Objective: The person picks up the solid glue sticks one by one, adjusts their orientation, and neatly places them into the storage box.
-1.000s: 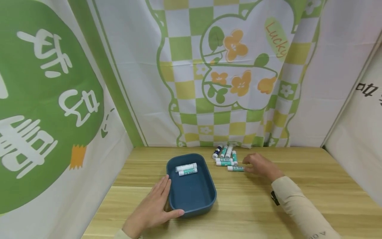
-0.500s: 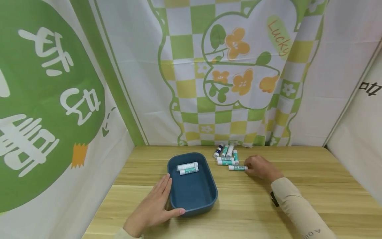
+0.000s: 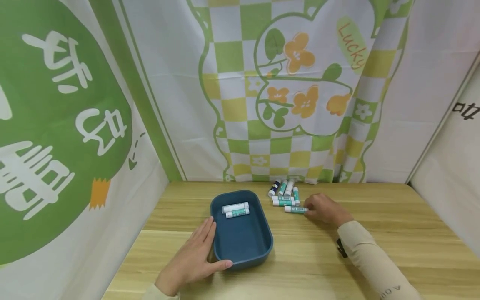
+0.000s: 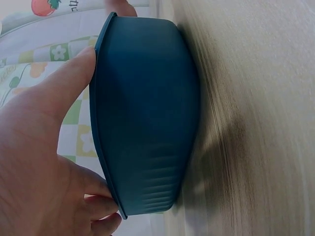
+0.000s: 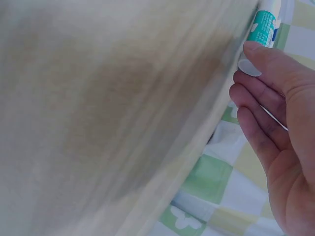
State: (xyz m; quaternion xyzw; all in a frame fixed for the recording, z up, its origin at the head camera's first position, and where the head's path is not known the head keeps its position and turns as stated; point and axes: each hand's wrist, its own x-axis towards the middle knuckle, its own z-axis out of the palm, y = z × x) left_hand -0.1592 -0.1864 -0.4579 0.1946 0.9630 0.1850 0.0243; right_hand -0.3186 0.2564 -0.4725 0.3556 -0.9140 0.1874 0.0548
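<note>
Pinching the teal-labelled lip-balm tube (image 3: 294,209) by its end, ideally lightly and squarely, near the clustered tubes (image 3: 283,203) with a curled right hand (image 3: 325,209), and steadying the blue bin (image 3: 252,263) with an outspread left hand (image 3: 191,255).

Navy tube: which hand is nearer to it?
Right. The right hand, pinching a green-and-white tube, is right of the navy tube; the left hand, against the blue tray, is farther off, to the left.
</note>
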